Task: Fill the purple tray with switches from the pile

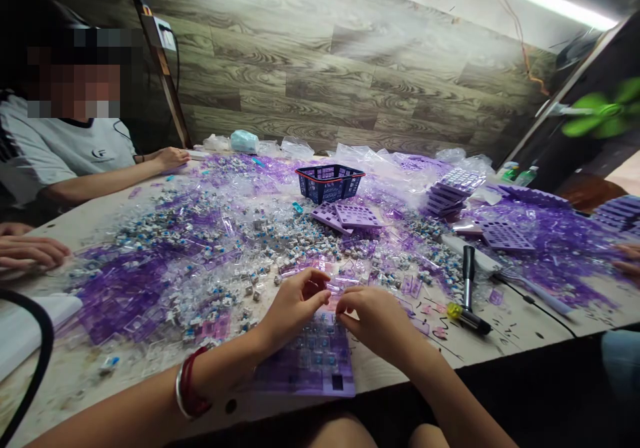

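Observation:
A purple keyboard plate (320, 368) lies at the table's near edge, partly filled with small switches. My left hand (295, 305) hovers over its far end, fingers curled in a pinch around something too small to make out. Close beside it, my right hand (373, 315) has its fingers bent and pressed toward the same spot at the top of the plate. The two hands almost touch. Loose grey and blue switches (235, 235) and clear purple plastic pieces (125, 295) cover the table just beyond them.
A blue basket (329, 181) stands mid-table, with stacked purple plates (347, 216) and more stacks (450, 195) behind. A black-handled tool (468, 288) lies to the right. A seated person (65, 148) rests arms on the table at left; another hand (30, 251) lies nearer.

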### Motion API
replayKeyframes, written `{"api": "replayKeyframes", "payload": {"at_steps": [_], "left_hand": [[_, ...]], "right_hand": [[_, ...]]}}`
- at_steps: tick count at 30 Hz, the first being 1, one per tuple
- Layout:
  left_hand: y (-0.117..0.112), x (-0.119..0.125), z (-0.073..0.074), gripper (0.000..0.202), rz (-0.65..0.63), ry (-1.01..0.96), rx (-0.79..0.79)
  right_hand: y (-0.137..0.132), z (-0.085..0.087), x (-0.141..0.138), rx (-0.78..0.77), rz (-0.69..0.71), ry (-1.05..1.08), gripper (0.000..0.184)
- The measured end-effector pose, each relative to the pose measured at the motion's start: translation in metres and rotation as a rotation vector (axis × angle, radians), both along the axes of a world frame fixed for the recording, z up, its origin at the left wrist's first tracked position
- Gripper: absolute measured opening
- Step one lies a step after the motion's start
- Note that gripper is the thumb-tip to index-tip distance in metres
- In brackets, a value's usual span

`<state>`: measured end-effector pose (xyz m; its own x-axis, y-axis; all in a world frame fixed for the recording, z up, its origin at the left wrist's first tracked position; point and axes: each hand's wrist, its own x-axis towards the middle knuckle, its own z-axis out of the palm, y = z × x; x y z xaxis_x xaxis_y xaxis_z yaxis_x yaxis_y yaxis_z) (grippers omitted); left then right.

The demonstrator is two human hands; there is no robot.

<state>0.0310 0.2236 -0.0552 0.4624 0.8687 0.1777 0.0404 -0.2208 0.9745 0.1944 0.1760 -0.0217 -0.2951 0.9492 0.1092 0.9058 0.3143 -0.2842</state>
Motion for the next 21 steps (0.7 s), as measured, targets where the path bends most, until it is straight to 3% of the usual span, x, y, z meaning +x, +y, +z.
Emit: {"api": "replayKeyframes", "payload": {"at_steps": [5,10,15,17,21], "left_hand": [[0.002,0.000,-0.002,0.025,0.017,-0.072,-0.054],[0.001,-0.001,-0.001,0.022,-0.007,-0.055,-0.036],[0.000,-0.001,0.001,0.014,-0.031,-0.051,0.017],[0.000,-0.001,0.000,0.011,-0.045,-0.056,0.038],[0.001,-0.001,0.000,0.011,-0.017,-0.026,0.066]], "right_hand": [[-0.001,-0.001,-0.004,-0.002,-0.009,-0.008,0.016],[0.000,-0.004,0.003,-0.043,0.004,0.189,0.012],[0.003,-0.008,0.008,0.089,-0.063,0.481,0.021],[0.005,-0.010,0.006,0.075,-0.029,0.560,0.017],[0.008,-0.015,0.008,0.050,0.012,0.527,0.022]]}}
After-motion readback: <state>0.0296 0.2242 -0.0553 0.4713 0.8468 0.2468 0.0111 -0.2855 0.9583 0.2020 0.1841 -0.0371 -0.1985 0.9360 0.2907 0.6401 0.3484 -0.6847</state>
